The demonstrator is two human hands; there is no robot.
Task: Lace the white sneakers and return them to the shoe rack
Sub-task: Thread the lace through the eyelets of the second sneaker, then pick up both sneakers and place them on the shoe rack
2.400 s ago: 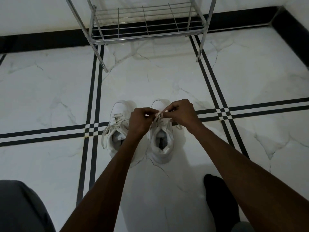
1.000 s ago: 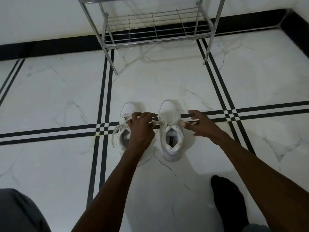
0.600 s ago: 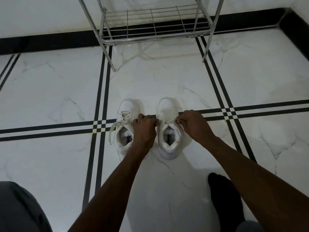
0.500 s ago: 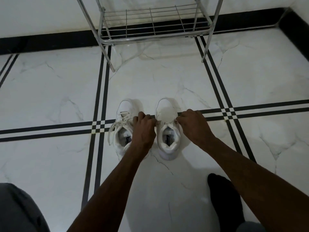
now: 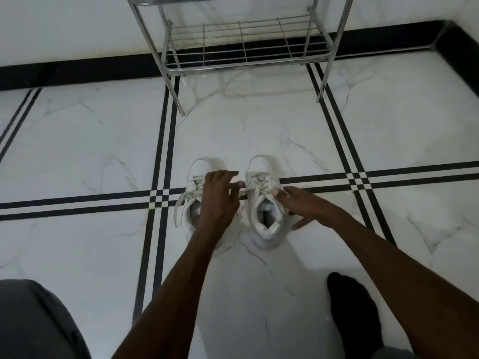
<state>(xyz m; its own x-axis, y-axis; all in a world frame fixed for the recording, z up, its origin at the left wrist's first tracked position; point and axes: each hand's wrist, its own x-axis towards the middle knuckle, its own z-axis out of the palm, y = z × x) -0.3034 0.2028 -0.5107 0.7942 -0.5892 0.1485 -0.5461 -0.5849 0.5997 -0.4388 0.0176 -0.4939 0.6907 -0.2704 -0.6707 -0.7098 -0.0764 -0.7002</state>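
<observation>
White leather sneakers sit side by side on the marble floor (image 5: 77,151), toes pointed at the chrome shoe rack (image 5: 246,47) so they can slide straight onto its lower shelf later. I work the right sneaker (image 5: 264,203): my left hand (image 5: 217,200) reaches across the left sneaker (image 5: 194,193) and pinches one lace end (image 5: 242,190) between thumb and fingertips, pulling it sideways to draw the crossings snug. My right hand (image 5: 303,206) rests beside the collar, its grip closed on the opposite lace end as far as I can judge, other fingers spread on the floor for bracing. The left sneaker's laces hang loose, so I reckon lacing is unfinished.
</observation>
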